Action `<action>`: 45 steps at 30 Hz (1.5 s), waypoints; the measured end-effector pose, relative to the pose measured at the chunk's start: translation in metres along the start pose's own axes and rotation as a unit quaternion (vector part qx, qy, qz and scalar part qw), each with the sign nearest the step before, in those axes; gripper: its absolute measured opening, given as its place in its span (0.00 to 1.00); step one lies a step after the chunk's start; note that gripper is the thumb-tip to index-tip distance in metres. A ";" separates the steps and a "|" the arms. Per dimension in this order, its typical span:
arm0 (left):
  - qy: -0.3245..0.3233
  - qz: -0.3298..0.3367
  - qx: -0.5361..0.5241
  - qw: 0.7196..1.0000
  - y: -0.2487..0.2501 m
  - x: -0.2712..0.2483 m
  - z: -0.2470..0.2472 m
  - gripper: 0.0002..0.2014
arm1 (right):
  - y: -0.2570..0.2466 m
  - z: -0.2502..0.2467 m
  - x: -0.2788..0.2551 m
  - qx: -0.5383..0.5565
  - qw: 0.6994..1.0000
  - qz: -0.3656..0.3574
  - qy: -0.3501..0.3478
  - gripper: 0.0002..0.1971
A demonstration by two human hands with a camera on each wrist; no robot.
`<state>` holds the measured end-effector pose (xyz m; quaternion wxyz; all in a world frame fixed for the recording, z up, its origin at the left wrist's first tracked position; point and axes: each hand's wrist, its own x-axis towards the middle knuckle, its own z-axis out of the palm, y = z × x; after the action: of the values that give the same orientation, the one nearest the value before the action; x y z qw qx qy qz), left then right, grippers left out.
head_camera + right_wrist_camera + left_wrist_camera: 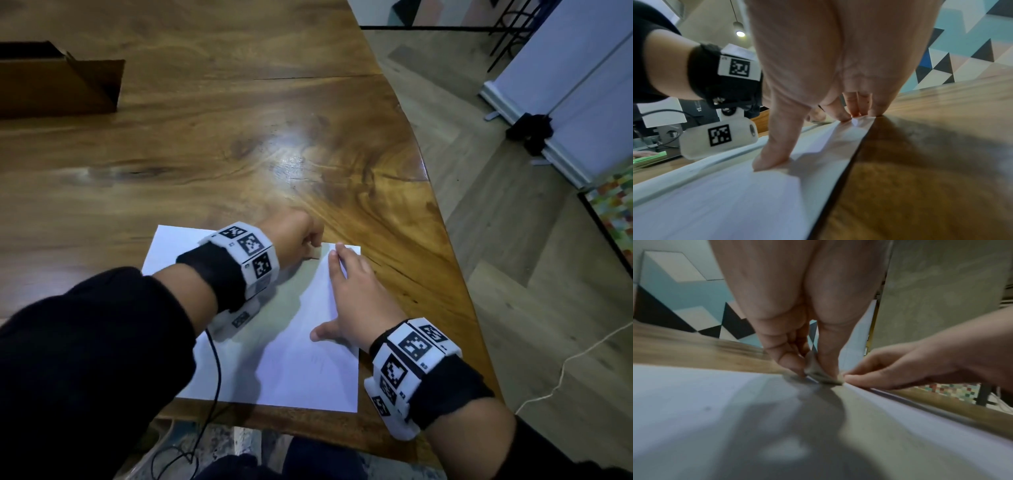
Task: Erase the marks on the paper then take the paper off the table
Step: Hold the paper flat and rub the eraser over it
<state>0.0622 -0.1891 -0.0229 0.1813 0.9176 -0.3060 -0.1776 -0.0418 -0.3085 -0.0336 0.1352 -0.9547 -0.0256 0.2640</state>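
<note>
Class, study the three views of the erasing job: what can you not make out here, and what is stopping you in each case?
- Eraser: mostly hidden in the head view by the left hand; blurred in the left wrist view.
- Marks on the paper: too faint in the head view, smeared by blur in both wrist views.
- Paper under the right hand: covered in the head view.
- Box: cut off by the left edge of the head view.

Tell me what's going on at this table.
A person is rubbing out marks on a sheet of paper that lies on a wooden table. The left hand pinches a small eraser and presses it to the paper near its far edge. The right hand lies flat on the sheet, fingers spread, holding it down along the right side. Faint marks show near the sheet's near end. A cardboard box sits at the table's far left.
</note>
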 end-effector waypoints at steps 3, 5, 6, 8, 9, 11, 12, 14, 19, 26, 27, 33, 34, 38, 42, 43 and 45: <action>-0.098 0.032 -0.015 0.995 -0.007 -0.017 0.008 0.05 | 0.001 0.001 0.000 0.012 1.000 0.001 0.004 0.63; -0.157 0.025 -0.016 0.987 -0.010 -0.023 0.009 0.05 | 0.001 0.001 0.000 0.015 1.000 0.000 0.007 0.63; -0.146 0.017 -0.015 0.989 -0.008 -0.019 0.007 0.05 | 0.001 0.001 0.000 0.017 1.000 0.000 0.006 0.63; -0.075 -0.011 -0.016 0.997 -0.001 -0.005 0.005 0.07 | 0.001 0.001 0.000 0.018 1.000 0.001 0.005 0.63; -0.038 -0.017 -0.012 0.999 0.003 0.001 0.005 0.07 | 0.001 0.001 0.000 0.016 1.000 0.001 0.006 0.63; -0.014 -0.016 -0.009 1.000 0.007 0.000 0.010 0.05 | 0.001 0.001 0.001 0.016 1.000 0.001 0.007 0.63; -0.033 -0.009 -0.014 0.999 0.007 -0.006 0.013 0.04 | 0.001 0.000 0.000 0.018 1.000 0.000 0.008 0.63; -0.105 0.006 -0.022 0.994 0.004 -0.021 0.017 0.04 | 0.001 -0.001 0.000 0.020 1.000 0.002 0.007 0.63; -0.063 -0.030 -0.031 0.997 0.009 -0.003 0.003 0.05 | 0.000 0.000 0.000 0.019 1.000 0.004 0.006 0.63; -0.117 -0.014 -0.031 0.992 0.004 -0.035 0.013 0.02 | 0.000 0.002 0.000 0.023 1.000 0.004 0.013 0.63; -0.146 -0.011 -0.025 0.989 0.003 -0.038 0.011 0.03 | 0.000 0.002 0.000 0.022 1.000 0.003 0.012 0.63; 0.002 -0.050 -0.031 0.998 0.008 0.000 0.004 0.07 | 0.000 0.001 -0.001 0.016 1.000 0.001 0.008 0.63; 0.009 -0.049 -0.033 0.998 0.007 0.000 0.007 0.06 | 0.000 0.001 -0.001 0.016 1.000 0.001 0.008 0.63; -0.105 0.001 -0.050 0.993 -0.004 -0.033 0.012 0.04 | 0.001 0.001 0.000 0.023 1.000 0.006 0.006 0.63; -0.108 -0.002 -0.037 0.993 -0.008 -0.020 0.006 0.06 | 0.000 0.001 0.000 0.022 1.000 0.007 0.003 0.63; -0.070 -0.006 -0.037 0.997 -0.006 -0.013 0.006 0.06 | 0.000 0.001 0.000 0.021 1.000 0.006 0.004 0.63; -0.010 -0.018 -0.036 0.999 -0.001 -0.007 0.011 0.05 | 0.000 0.002 0.000 0.017 1.000 0.006 0.009 0.63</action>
<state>0.0529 -0.1859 -0.0312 0.2081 0.9138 -0.2851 -0.2010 -0.0428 -0.3079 -0.0354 0.1501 -0.9548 -0.0144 0.2563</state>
